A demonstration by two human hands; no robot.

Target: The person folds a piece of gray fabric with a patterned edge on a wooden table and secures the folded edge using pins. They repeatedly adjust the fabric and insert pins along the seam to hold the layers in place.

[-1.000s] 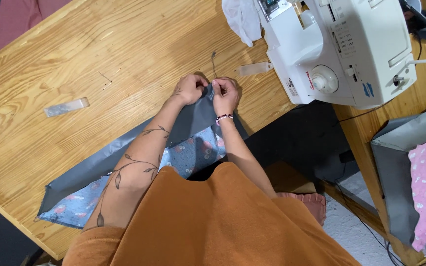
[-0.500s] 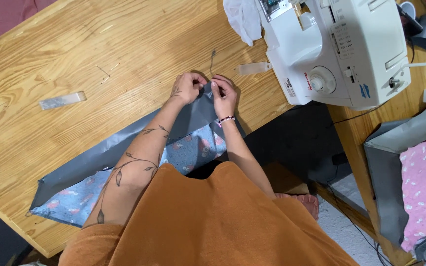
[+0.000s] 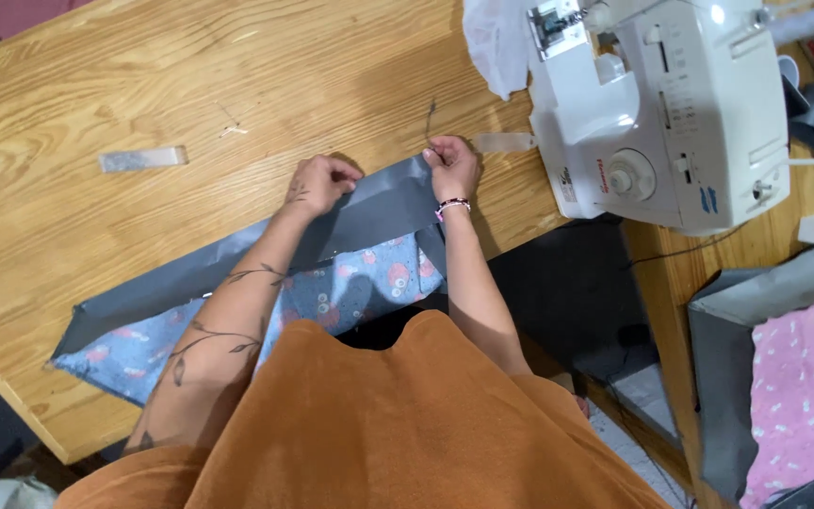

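Both hands pinch the folded top edge of the long grey fabric strip with blue patterned lining (image 3: 237, 273) near the bench's near edge — left hand (image 3: 320, 184) and right hand (image 3: 452, 165) closed on it. If one grip loosens, the fold may open, because much cloth hangs over the edge.

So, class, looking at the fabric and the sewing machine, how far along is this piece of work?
Looks done: the grey fabric lies over the blue patterned fabric on the wooden table. In hand: the left hand and right hand pinch the grey piece's top edge. Left: nothing sits under the needle of the white sewing machine, so sewing there looks not yet begun.
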